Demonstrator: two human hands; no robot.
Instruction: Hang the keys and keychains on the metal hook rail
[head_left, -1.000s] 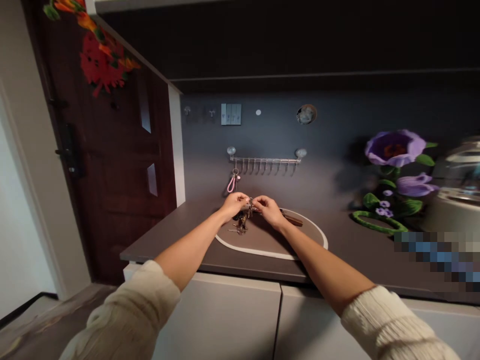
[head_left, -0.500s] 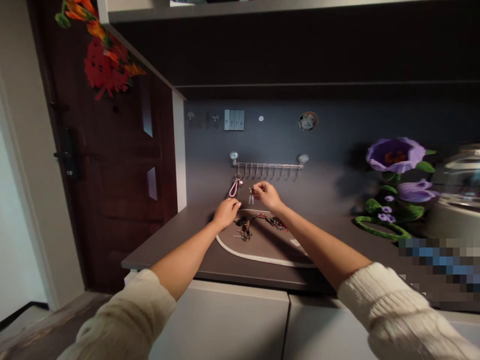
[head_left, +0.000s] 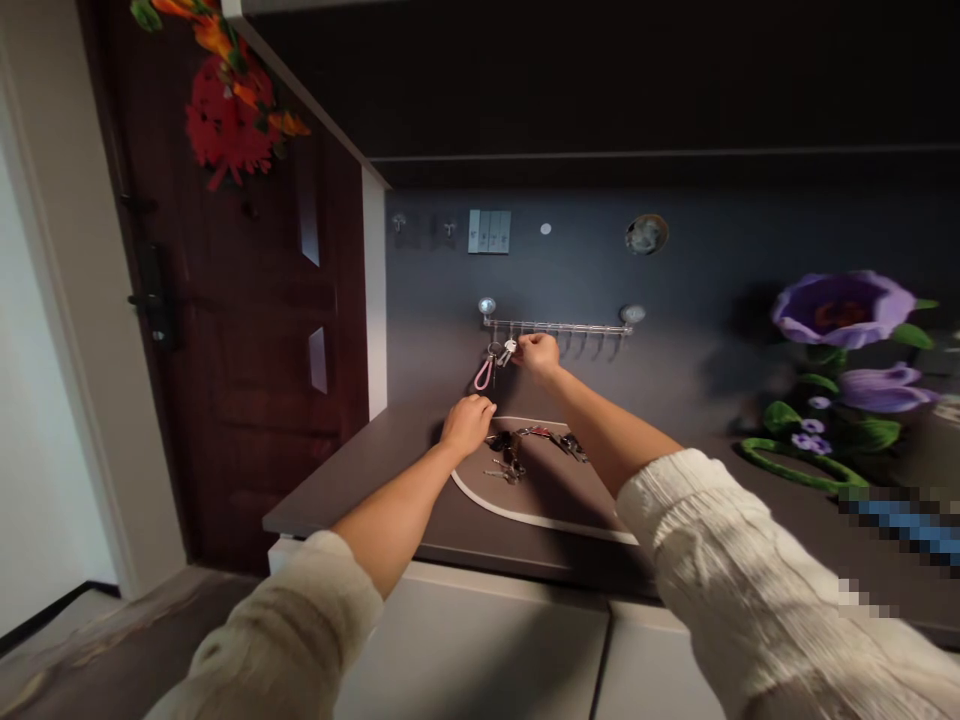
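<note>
My right hand (head_left: 538, 355) is raised to the metal hook rail (head_left: 559, 326) on the grey wall, fingers pinched on a small silver key (head_left: 508, 350) right beside a key with a pink loop (head_left: 484, 373) that hangs from the rail's left end. My left hand (head_left: 466, 423) hovers loosely curled over the left edge of an oval brown tray (head_left: 525, 505) on the counter. Several more keys (head_left: 510, 450) lie in the tray, just right of my left hand.
A dark wooden door (head_left: 240, 300) with a red flower ornament (head_left: 229, 115) stands to the left. Purple artificial flowers (head_left: 844, 350) sit on the counter (head_left: 360, 480) at the right. A light switch panel (head_left: 489, 231) is above the rail. White cabinet fronts lie below the counter.
My right hand lifted a small key from the tray up to the hook rail. My left hand let go and stayed low by the tray.
</note>
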